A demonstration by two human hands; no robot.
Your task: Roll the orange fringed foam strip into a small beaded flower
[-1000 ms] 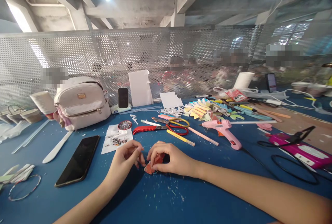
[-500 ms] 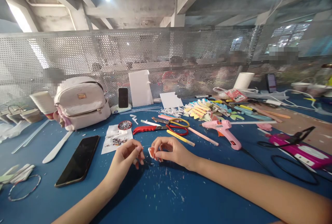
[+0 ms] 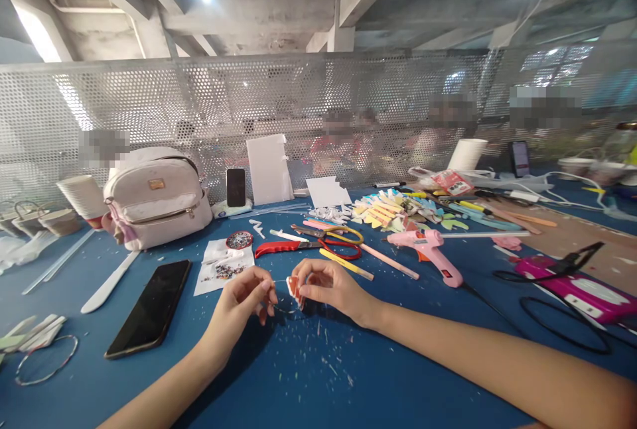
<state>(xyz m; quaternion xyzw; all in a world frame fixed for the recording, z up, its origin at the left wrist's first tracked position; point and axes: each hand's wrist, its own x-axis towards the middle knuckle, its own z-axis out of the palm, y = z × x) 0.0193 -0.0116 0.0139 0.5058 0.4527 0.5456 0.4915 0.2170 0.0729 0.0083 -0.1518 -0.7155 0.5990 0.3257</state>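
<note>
Between thumb and fingers, my right hand [image 3: 331, 290] grips a small orange-and-white piece [image 3: 293, 287], its flat face turned partly toward me. A thin thread or wire [image 3: 280, 281] runs from that piece to my left hand [image 3: 246, 296], whose fingertips are pinched on it. A second fine strand curves below, between the hands. Just beyond my left hand lies a white paper [image 3: 205, 278] with small dark beads [image 3: 226, 271] on it and a round red dish [image 3: 239, 240] of beads. Scissors [image 3: 343, 250] and a red-handled tool [image 3: 279, 248] lie past my fingers.
A pink glue gun [image 3: 423, 246] with its cord lies right, near a magenta box [image 3: 577, 290] with black cables. At left are a black phone [image 3: 149, 309], a white knife [image 3: 107, 286] and a backpack [image 3: 156, 200]. Foam scraps [image 3: 388, 210] pile up at the back.
The orange-and-white piece has turned in my right fingers and shows more of its face. The strand between my hands is plainer. My left hand has barely moved.
</note>
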